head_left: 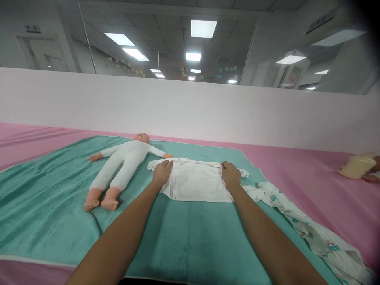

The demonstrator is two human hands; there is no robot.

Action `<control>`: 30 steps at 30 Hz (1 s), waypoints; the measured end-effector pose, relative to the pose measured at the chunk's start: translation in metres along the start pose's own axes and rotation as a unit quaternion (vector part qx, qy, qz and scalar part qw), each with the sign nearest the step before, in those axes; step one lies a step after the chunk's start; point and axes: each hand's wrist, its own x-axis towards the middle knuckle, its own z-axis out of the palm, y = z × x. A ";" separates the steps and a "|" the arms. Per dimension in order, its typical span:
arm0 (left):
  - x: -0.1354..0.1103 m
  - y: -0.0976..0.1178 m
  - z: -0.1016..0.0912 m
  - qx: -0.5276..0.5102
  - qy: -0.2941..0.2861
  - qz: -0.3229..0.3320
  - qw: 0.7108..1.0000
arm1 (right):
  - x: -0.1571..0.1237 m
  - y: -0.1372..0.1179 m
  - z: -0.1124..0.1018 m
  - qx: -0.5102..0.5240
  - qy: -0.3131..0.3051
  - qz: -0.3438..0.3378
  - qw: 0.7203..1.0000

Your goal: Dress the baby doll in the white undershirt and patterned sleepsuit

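Note:
A small white baby shirt [196, 182] lies spread on the green blanket [187, 233] in front of me, with bits of printed cloth showing along its far edge. My left hand [162, 173] is closed on the shirt's left side, the fingertips partly hidden. My right hand [231, 174] grips the shirt's right side in the same way. To the left of my left hand a baby doll [127, 160] in a white suit lies on its back, arms out and feet toward me.
A printed white cloth [303, 225] trails along the blanket's right side. At the far right, a hand is beside a yellowish bottle-like object [356, 166] on the pink sheet [326, 186]. A white wall [190, 111] with windows above stands behind.

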 end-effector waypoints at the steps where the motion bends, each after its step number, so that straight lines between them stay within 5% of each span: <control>1: 0.002 -0.002 -0.001 -0.029 0.001 -0.019 0.999 | 0.001 0.002 0.001 0.025 -0.003 0.021 0.999; 6: 0.011 -0.008 -0.004 -0.073 0.009 -0.056 0.996 | 0.005 0.008 0.005 0.084 -0.013 0.065 0.994; 11: 0.014 -0.007 0.003 -0.008 0.041 -0.089 0.995 | -0.003 -0.013 0.002 0.046 0.037 -0.040 0.997; 13: 0.011 -0.002 0.005 0.064 0.064 -0.038 0.995 | -0.015 -0.037 0.002 0.041 0.053 -0.116 0.991; 16: 0.004 0.009 0.009 0.178 0.072 0.121 0.974 | -0.040 -0.078 0.007 0.077 -0.013 -0.220 0.972; 20: -0.004 0.014 0.023 0.215 -0.029 0.241 0.946 | -0.066 -0.111 0.018 0.083 -0.154 -0.310 0.934; 25: -0.004 -0.004 0.041 0.249 -0.137 0.199 0.938 | -0.054 -0.098 0.027 0.046 -0.241 -0.261 0.933; 30: -0.006 -0.008 0.040 0.267 -0.153 0.162 0.938 | -0.024 -0.085 0.042 0.003 -0.249 -0.182 0.951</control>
